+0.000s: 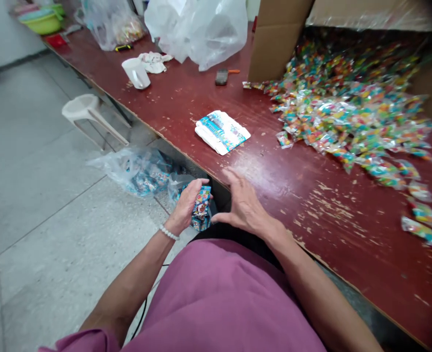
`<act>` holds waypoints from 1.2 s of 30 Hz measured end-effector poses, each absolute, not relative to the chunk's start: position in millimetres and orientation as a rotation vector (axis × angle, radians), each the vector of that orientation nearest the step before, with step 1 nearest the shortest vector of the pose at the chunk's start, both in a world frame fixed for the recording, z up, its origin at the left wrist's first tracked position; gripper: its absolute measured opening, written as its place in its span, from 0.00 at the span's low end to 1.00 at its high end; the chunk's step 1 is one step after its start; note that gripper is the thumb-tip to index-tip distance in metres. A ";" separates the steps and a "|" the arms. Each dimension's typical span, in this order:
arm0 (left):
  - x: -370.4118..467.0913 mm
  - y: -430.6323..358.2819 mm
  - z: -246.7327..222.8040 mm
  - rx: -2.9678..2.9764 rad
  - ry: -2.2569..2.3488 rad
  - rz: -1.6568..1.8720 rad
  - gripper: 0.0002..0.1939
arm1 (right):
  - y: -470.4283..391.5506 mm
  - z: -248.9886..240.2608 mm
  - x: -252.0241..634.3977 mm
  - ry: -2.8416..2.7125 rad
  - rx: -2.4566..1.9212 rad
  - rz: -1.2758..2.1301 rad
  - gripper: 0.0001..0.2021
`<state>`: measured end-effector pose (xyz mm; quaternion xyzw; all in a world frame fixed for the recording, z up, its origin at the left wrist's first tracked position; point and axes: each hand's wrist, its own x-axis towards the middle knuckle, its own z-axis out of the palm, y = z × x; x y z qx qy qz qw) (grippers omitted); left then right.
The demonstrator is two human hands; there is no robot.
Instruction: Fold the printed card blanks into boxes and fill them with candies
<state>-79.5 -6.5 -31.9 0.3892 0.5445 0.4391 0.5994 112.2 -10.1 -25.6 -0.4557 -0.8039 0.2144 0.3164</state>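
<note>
In the head view my left hand (187, 204), with a beaded bracelet at its wrist, is closed around a small printed blue packet (203, 199). It is beside the table's front edge, over a plastic bag of similar packets. Across a small gap, my right hand (244, 203) is spread, thumb apart from the fingers, and nothing shows in it. Its fingertips are near the table edge. Beyond them on the red table (274, 183) lies a stack of flat white-and-blue printed pouches (221, 131).
A large heap of wrapped colourful candies (348, 117) spills from a cardboard box (276, 41) on the right. Farther back are a white cup (136, 73), an orange-handled brush (222, 77) and plastic bags (201, 32). On the floor are a white stool (82, 107) and a bag of packets (142, 171).
</note>
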 end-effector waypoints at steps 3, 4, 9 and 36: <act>-104.6 -11.1 -53.5 1.183 1.539 0.968 0.22 | -5.5 -39.1 141.7 -1.958 -1.281 0.494 0.41; -109.0 -9.6 -56.8 1.223 1.579 0.957 0.21 | -4.9 -42.8 150.2 -1.929 -1.322 0.491 0.35; -90.1 35.9 -38.2 1.718 1.654 1.032 0.18 | -6.3 -50.4 163.8 -1.928 -1.367 0.400 0.16; -17.7 75.4 -15.2 2.193 1.667 0.927 0.25 | -0.8 -37.5 152.9 -1.063 -1.301 0.941 0.30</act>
